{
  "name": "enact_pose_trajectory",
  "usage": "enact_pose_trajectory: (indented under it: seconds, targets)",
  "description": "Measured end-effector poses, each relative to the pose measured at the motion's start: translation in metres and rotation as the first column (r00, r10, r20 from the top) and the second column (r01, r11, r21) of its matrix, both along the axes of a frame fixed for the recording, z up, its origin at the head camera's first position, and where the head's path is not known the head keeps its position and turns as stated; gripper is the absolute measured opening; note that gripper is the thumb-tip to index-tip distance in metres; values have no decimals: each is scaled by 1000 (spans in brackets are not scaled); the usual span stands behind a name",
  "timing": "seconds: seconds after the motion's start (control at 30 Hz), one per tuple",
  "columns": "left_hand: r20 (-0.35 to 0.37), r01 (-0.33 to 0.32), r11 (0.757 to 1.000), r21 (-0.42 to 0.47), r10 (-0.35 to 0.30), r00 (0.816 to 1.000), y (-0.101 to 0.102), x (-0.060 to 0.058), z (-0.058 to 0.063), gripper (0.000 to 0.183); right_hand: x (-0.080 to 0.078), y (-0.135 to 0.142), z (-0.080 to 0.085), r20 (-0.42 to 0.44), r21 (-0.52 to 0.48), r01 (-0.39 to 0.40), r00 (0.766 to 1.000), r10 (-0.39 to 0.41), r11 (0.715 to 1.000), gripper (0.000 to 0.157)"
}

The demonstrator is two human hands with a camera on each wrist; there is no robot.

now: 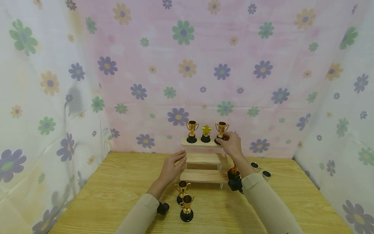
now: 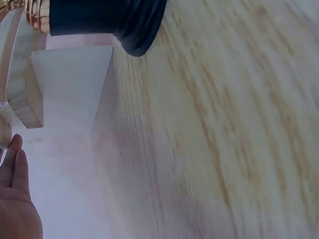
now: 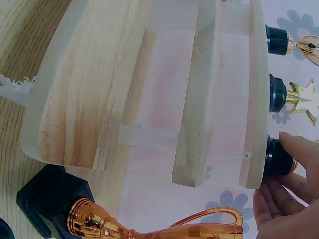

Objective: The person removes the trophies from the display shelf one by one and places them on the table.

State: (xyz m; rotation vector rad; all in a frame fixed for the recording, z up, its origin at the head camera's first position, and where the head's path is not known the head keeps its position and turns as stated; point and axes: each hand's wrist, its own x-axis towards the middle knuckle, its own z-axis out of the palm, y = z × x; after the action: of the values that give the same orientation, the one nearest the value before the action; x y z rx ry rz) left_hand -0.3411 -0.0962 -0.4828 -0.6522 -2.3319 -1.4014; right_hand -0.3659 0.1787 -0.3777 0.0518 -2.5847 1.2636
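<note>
My right hand (image 1: 232,145) pinches the black base of a gold trophy cup (image 1: 222,127) at the right end of the top shelf (image 1: 201,144). In the right wrist view that base (image 3: 277,157) sits against the shelf, thumb on one side and fingers on the other. Left of it on the same shelf stand a gold star trophy (image 1: 206,130) and another gold cup (image 1: 192,128). My left hand (image 1: 170,167) has its fingers extended, touching the left end of the wooden three-step stand (image 1: 204,158) near the middle step; the left wrist view shows only part of that hand.
Two gold cups, a rear one (image 1: 182,188) and a front one (image 1: 187,208), stand before the stand. A bronze-coloured trophy (image 3: 104,219) with a black base is at its right, partly behind my forearm. Two silver cups (image 1: 266,175) are farther right. Patterned cloth surrounds the wooden table (image 1: 117,182).
</note>
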Motion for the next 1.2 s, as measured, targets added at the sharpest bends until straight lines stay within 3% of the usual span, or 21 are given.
enact_pose_trajectory:
  seconds: [0.73, 1.2]
  targets:
    - [21, -12, 1000, 3, 12, 1000, -1, 0, 1, 38, 26, 17, 7, -53, 37, -79, 995, 81, 996, 49]
    - [-10, 4, 999, 34, -3, 1000, 1, 0, 0, 36, 46, 18, 10, -58, 38, -127, 990, 129, 991, 44]
